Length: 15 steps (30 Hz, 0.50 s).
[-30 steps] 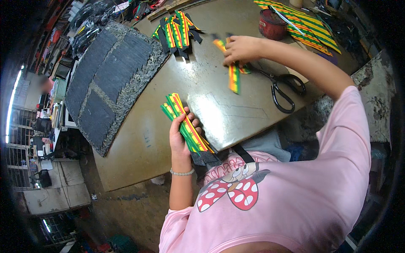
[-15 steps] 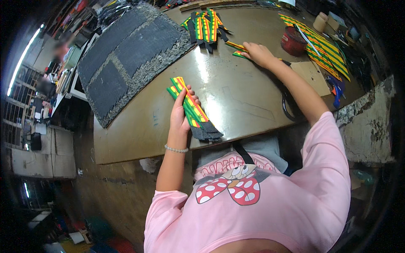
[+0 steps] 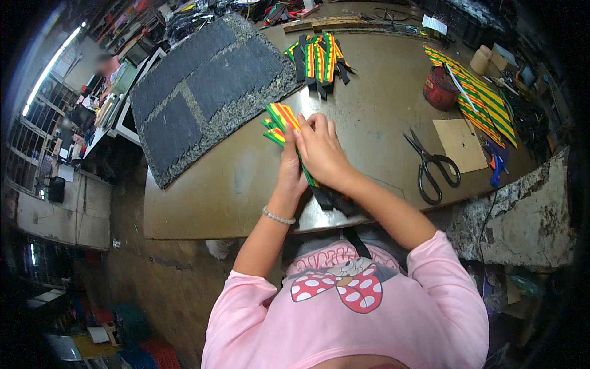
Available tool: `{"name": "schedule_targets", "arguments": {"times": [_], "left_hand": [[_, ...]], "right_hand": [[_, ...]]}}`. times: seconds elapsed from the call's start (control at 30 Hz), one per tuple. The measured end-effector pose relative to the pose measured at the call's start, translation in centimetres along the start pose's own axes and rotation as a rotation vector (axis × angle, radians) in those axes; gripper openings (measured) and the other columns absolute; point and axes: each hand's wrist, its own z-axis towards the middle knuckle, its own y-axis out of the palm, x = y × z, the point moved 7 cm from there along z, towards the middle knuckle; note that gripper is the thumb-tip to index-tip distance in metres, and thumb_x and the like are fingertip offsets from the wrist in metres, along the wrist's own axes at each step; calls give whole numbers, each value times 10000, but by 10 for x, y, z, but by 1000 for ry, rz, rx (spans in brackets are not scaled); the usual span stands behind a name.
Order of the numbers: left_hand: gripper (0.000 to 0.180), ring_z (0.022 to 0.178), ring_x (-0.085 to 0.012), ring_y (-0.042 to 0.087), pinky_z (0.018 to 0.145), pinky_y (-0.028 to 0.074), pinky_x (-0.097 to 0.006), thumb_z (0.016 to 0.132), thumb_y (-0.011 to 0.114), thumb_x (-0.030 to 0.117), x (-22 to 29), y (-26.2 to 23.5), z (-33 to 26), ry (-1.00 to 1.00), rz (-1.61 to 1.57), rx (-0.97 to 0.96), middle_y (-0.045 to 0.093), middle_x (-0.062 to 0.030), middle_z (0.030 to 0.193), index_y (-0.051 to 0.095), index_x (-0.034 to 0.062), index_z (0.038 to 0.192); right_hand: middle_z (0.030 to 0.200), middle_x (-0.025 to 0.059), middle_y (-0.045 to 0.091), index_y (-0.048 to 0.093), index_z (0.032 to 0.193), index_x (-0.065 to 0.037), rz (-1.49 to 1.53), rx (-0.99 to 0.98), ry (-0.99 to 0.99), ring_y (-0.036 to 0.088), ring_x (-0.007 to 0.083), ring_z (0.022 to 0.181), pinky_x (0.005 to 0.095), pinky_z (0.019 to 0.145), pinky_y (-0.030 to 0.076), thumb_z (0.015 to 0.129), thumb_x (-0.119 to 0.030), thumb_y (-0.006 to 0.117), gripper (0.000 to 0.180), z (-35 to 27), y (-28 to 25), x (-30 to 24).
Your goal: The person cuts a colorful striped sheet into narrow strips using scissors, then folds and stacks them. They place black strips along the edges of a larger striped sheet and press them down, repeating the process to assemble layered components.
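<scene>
A bundle of green, yellow and red striped strips with black ends (image 3: 281, 120) rests on the brown worktable (image 3: 233, 184) in front of me. My left hand (image 3: 289, 166) grips the bundle from the left side. My right hand (image 3: 321, 149) lies over the bundle from the right, fingers pressed on its top. The black ends (image 3: 335, 200) stick out below my hands near the table's front edge. A second pile of the same striped strips (image 3: 319, 58) lies farther back on the table.
Black scissors (image 3: 433, 169) lie to the right, beside a piece of brown card (image 3: 461, 144). A red tin (image 3: 439, 89) and a striped fabric sheet (image 3: 482, 98) sit at the back right. A dark grey textured mat (image 3: 203, 92) covers the table's left.
My right hand came back from the far pile and now rests on the bundle held in my left hand. The view has tilted down toward the table's front.
</scene>
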Motion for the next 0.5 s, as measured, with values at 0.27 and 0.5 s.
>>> {"name": "schedule_targets", "arguments": {"times": [0.27, 0.5], "left_hand": [[320, 796, -163, 619, 742, 521, -296, 918, 664, 380, 17, -29, 8, 21, 175, 270, 670, -54, 886, 609, 95, 1053], [872, 1452, -269, 225, 1180, 158, -407, 939, 290, 713, 33, -42, 36, 37, 776, 149, 267, -141, 1566, 228, 82, 1538]], "right_hand": [[1289, 260, 520, 447, 1368, 6, 541, -232, 166, 552, 387, 1161, 425, 982, 437, 971, -418, 551, 590, -45, 22, 42], [982, 169, 666, 597, 1126, 26, 618, -118, 62, 640, 221, 911, 374, 814, 496, 965, -431, 567, 485, 52, -12, 100]]}}
